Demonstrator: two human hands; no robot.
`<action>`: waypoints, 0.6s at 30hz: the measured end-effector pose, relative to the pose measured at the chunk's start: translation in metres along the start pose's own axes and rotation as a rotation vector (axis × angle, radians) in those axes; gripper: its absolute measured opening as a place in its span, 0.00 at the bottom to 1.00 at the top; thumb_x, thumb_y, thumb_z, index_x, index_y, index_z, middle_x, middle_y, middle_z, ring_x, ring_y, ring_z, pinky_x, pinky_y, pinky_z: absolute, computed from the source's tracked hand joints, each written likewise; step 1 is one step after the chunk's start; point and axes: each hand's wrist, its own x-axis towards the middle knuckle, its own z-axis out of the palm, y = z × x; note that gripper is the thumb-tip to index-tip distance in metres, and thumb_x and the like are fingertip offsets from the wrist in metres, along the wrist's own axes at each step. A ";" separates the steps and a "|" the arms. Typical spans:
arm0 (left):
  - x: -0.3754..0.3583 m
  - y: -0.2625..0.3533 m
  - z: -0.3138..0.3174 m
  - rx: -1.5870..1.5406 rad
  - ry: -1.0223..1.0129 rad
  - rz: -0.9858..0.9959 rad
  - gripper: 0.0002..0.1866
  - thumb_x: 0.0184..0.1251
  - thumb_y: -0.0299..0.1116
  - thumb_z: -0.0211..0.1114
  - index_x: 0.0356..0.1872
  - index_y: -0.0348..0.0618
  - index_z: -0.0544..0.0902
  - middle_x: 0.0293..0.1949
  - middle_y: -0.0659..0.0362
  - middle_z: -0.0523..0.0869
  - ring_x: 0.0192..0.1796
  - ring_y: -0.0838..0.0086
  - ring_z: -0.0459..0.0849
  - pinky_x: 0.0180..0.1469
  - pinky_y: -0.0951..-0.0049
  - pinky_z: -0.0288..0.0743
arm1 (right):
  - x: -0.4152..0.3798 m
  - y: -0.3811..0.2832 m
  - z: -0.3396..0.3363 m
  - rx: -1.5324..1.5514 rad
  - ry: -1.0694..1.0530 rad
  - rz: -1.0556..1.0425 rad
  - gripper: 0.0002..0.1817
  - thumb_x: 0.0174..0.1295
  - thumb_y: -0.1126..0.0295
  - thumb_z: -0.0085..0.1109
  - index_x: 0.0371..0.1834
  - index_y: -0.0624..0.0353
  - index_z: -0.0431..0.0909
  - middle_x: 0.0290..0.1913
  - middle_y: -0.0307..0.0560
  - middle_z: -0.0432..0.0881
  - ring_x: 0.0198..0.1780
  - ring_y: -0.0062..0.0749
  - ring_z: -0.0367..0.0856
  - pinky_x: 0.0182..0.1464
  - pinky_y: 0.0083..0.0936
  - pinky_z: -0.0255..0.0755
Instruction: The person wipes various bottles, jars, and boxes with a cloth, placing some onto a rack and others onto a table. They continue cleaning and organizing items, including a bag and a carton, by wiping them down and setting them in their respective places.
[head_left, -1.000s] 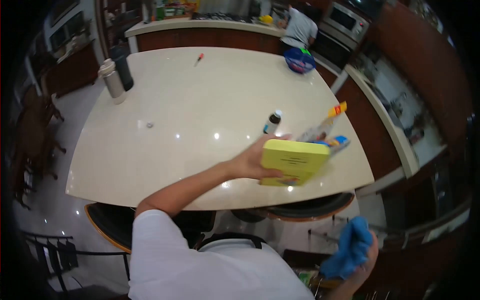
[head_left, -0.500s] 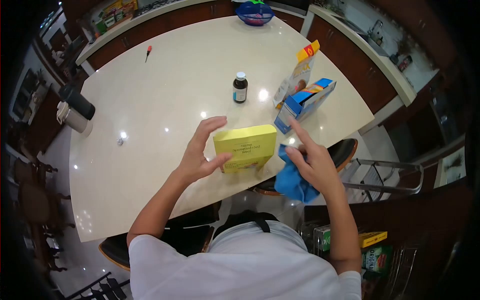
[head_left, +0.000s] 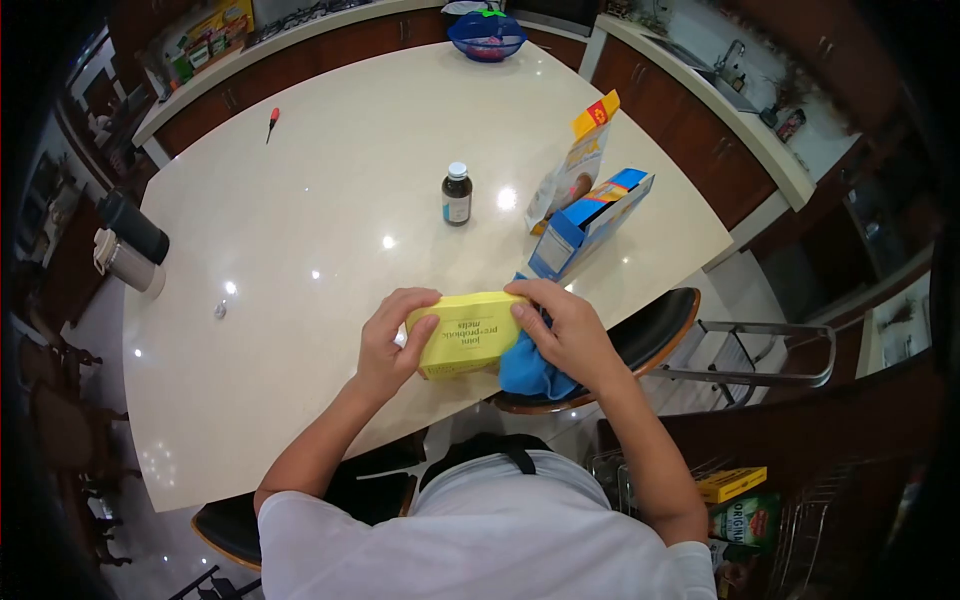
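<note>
A yellow box (head_left: 464, 340) printed "joint pre+probiotic melts" is held near the table's front edge, its lettering upside down to me. My left hand (head_left: 393, 335) grips its left end, thumb on the printed face. At the right end, my right hand (head_left: 568, 340) pinches the box's corner and also holds a crumpled blue cloth (head_left: 535, 368) under its palm. Beyond the box stands a dark bottle (head_left: 457, 195) with a white cap. To the right of the bottle are an opened blue box (head_left: 585, 232) and a white-and-yellow bag (head_left: 572, 175), both upright.
A red-handled screwdriver (head_left: 273, 122) lies on the far left of the table (head_left: 300, 220). Two tumblers (head_left: 130, 250) stand at its left edge, near a small shiny object (head_left: 221, 310). A blue mesh basket (head_left: 487, 38) sits at the back. Chairs (head_left: 640, 345) border the front edge.
Both hands have closed in on the yellow box, which is now tilted with its printed face towards me. The blue cloth has moved left with my right hand, against the box.
</note>
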 end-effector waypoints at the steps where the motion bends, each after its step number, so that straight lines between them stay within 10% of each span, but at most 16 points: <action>1: 0.000 0.001 -0.001 0.001 -0.016 -0.006 0.11 0.62 0.27 0.62 0.46 0.37 0.79 0.42 0.52 0.82 0.46 0.61 0.80 0.51 0.69 0.72 | 0.000 -0.004 -0.005 0.012 -0.068 0.068 0.10 0.65 0.65 0.54 0.44 0.57 0.77 0.36 0.52 0.76 0.35 0.46 0.78 0.38 0.35 0.72; 11: 0.005 -0.002 0.008 0.177 0.033 0.080 0.06 0.64 0.27 0.57 0.39 0.37 0.79 0.37 0.52 0.81 0.45 0.61 0.80 0.49 0.67 0.72 | 0.000 0.023 0.004 0.209 -0.156 0.182 0.11 0.65 0.64 0.52 0.41 0.59 0.77 0.36 0.52 0.73 0.39 0.42 0.75 0.45 0.31 0.69; 18: 0.005 -0.002 0.006 0.000 -0.120 -0.288 0.11 0.63 0.27 0.57 0.45 0.36 0.79 0.39 0.51 0.82 0.43 0.60 0.81 0.50 0.69 0.73 | 0.006 0.024 0.002 0.391 -0.287 0.482 0.14 0.66 0.63 0.54 0.49 0.59 0.74 0.39 0.44 0.77 0.40 0.22 0.73 0.43 0.21 0.69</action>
